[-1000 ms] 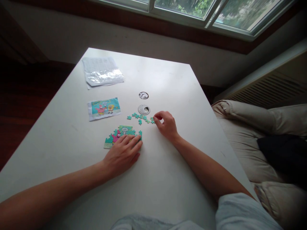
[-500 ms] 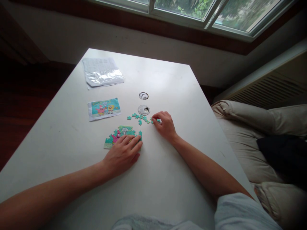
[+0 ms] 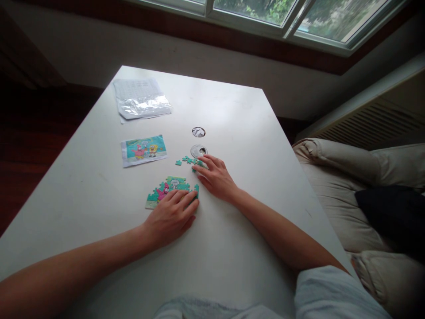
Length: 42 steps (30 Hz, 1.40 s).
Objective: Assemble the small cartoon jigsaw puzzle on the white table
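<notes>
A partly built cartoon jigsaw [image 3: 168, 187] lies on the white table [image 3: 232, 248]. My left hand [image 3: 171, 215] rests flat on its near right part, fingers stretched out. Loose teal puzzle pieces [image 3: 187, 161] lie in a short row just beyond it. My right hand [image 3: 215, 177] lies over the right end of that row, fingers extended and touching the pieces; whether a piece is under them is hidden. A small reference picture [image 3: 144, 150] of the cartoon sits to the left.
A clear plastic bag on a printed sheet [image 3: 141, 99] lies at the far left of the table. Two round cable holes [image 3: 198, 141] sit mid-table. A cushioned seat [image 3: 365, 186] stands to the right, a window [image 3: 299, 17] ahead.
My right hand moved left along the loose pieces, from a pinch at the row's right end to fingers spread over it. My left hand stayed on the jigsaw.
</notes>
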Available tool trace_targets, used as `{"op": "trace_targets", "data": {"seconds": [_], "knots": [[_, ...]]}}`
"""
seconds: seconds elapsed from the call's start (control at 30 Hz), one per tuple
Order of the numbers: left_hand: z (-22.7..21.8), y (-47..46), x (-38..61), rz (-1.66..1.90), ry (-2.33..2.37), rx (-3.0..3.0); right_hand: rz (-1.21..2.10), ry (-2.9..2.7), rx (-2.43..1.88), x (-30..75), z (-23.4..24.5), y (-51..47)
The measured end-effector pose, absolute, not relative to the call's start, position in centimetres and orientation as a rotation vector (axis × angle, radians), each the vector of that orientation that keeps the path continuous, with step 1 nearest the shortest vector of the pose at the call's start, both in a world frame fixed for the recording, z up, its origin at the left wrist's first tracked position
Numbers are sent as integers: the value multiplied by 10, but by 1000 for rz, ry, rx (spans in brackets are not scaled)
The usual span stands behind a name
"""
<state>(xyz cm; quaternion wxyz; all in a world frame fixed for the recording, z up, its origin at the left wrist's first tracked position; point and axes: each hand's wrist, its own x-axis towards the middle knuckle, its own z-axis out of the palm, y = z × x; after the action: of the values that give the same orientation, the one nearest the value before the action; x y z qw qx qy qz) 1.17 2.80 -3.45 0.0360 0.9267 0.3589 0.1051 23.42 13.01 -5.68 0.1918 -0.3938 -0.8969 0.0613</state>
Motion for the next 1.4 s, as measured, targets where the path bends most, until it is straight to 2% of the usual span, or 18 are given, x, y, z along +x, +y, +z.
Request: {"op": "trace_targets", "data": {"seconds": [0.27,0.6,1.13,1.4], "knots": [[-33,28,12,338,1102,2849,230,-2331,-1099,245,-57,137],[-34,30,9,298,1128,2847,279,-2011,-1370,280,-55,164],[-33,30,9,340,1131,2837,287,-2018,-1418,285,-63,170],[-32,32,8,330,1261,2836,602,-2315,-1343,302,-39,169]]}}
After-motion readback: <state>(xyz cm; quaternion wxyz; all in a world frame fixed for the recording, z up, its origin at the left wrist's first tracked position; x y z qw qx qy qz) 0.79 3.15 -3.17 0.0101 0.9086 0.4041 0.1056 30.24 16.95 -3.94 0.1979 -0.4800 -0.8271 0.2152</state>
